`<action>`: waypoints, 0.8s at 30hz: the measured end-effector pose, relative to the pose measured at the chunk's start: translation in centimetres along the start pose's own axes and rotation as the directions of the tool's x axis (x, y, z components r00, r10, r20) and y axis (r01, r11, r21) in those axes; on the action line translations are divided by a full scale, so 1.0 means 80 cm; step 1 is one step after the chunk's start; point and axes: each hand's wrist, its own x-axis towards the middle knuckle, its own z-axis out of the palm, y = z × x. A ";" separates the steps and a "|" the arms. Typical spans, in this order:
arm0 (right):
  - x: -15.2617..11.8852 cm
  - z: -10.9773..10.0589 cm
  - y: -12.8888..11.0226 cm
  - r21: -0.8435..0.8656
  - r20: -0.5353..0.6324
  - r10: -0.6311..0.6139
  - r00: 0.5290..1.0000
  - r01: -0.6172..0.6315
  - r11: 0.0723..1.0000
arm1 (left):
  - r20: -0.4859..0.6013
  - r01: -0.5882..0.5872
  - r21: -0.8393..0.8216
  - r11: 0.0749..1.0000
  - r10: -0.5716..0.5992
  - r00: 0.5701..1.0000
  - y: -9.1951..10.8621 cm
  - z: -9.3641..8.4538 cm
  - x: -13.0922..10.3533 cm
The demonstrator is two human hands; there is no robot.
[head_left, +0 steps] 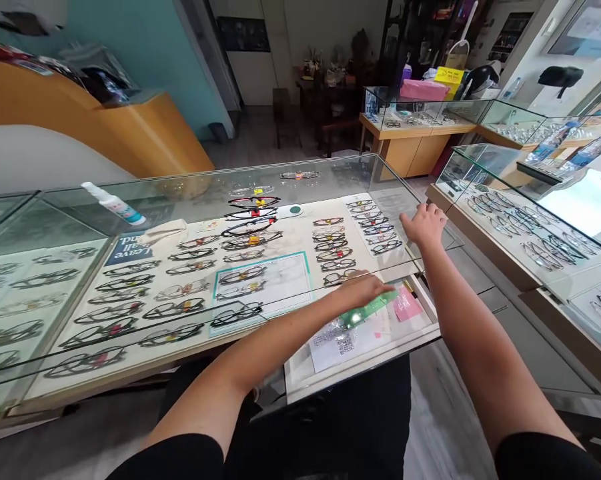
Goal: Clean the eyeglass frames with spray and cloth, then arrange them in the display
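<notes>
A glass display case (195, 347) holds rows of eyeglasses (173, 310). Its drawer (360, 375) is pulled out at the front, with papers (333, 357), a pink packet (406, 304) and a green plastic packet (367, 311) inside. My left hand (367, 291) reaches over the drawer, its fingers closed on the green packet's upper edge. My right hand (425, 225) rests on the case's right end, fingers spread, holding nothing.
A spray bottle (114, 204) stands on the glass top at the left. More glass cases (523, 200) with eyeglasses line the right side. A wooden counter (150, 133) is at the back left.
</notes>
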 end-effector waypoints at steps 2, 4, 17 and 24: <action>-0.001 -0.001 0.001 0.012 0.005 -0.002 1.000 0.002 1.000 | 0.093 -0.045 -0.059 0.997 0.050 0.994 0.038 0.008 -0.046; -0.002 -0.001 0.003 0.017 0.011 0.001 1.000 -0.001 1.000 | 0.145 -0.140 -0.157 0.978 0.163 0.976 0.085 0.002 -0.095; 0.001 0.013 0.009 -0.002 0.182 -0.026 0.983 0.026 1.000 | -0.252 0.172 0.611 0.773 -0.017 0.968 0.169 -0.242 -0.149; 0.002 0.019 0.008 0.014 0.145 -0.025 0.989 0.023 1.000 | -0.363 0.382 0.806 0.452 -0.133 0.922 0.012 -0.403 -0.035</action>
